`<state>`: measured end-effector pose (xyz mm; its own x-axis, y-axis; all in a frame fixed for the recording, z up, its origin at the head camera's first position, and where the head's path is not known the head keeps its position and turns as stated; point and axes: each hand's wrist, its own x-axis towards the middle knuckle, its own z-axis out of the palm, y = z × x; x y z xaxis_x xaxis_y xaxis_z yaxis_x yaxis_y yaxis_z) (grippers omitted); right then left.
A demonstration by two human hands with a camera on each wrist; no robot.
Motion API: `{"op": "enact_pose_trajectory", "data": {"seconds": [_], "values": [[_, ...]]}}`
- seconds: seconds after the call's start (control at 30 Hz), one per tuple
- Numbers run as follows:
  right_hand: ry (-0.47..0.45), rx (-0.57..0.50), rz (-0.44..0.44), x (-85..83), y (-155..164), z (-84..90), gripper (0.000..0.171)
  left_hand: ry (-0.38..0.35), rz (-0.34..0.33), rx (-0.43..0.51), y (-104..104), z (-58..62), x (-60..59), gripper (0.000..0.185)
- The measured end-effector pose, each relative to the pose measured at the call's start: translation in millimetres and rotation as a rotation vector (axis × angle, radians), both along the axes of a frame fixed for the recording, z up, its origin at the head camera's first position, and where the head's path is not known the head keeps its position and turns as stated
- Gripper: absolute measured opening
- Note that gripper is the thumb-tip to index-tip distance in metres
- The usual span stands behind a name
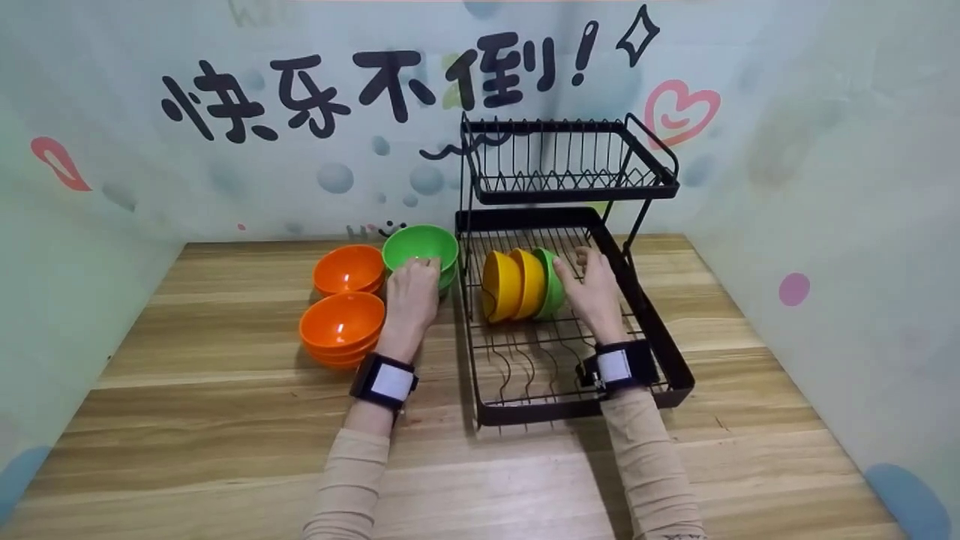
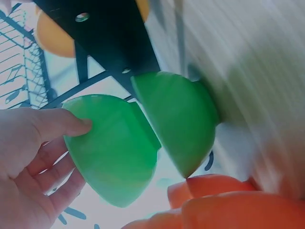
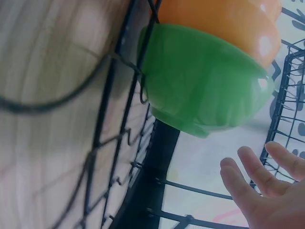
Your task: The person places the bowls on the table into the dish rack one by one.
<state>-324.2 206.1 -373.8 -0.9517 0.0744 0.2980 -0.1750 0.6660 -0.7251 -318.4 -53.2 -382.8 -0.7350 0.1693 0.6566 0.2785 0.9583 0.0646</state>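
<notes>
Two green bowls (image 1: 421, 251) are stacked near the back edge of the wooden tabletop (image 1: 225, 420), just left of the black dish rack (image 1: 660, 337), and the upper one is gripped at its near rim by the left hand (image 1: 411, 296); in the left wrist view the thumb is pressed on the inside wall while the curled fingers (image 2: 57, 167) lie under the outside, and the upper bowl is seen tilted clear of the lower one (image 2: 178, 117). Beside them, toward the left edge, two stacks of orange bowls (image 1: 343, 319) are set. On the lower tier of the rack, two yellow bowls (image 1: 514, 285) and a third green bowl (image 1: 553, 283) are stood on edge between the wires. The right hand (image 1: 596, 289) is held just beside that racked bowl, with fingers (image 3: 248, 179) loosely spread and nothing held. The bowls are judged to be light, rigid, smooth plastic, somewhat slippery but not fragile, best pinched at the rim with thumb inside.
</notes>
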Motion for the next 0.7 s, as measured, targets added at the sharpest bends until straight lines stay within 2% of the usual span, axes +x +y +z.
{"op": "enact_pose_trajectory", "data": {"seconds": [0.27, 0.43, 0.7], "values": [[0.007, 0.043, 0.0, 2.3, -4.6, 5.5, 0.062, 0.057, -0.043, -0.001, 0.8, 7.8, 14.4, 0.017], [-0.003, 0.042, 0.006, 5.7, -6.0, 9.7, 0.064, 0.056, -0.064, -0.016, 4.0, 14.5, 23.9, 0.016], [-0.039, -0.02, 0.042, 14.5, -11.2, 23.3, 0.062, 0.057, -0.092, -0.041, 10.2, 23.4, 35.1, 0.016]]}}
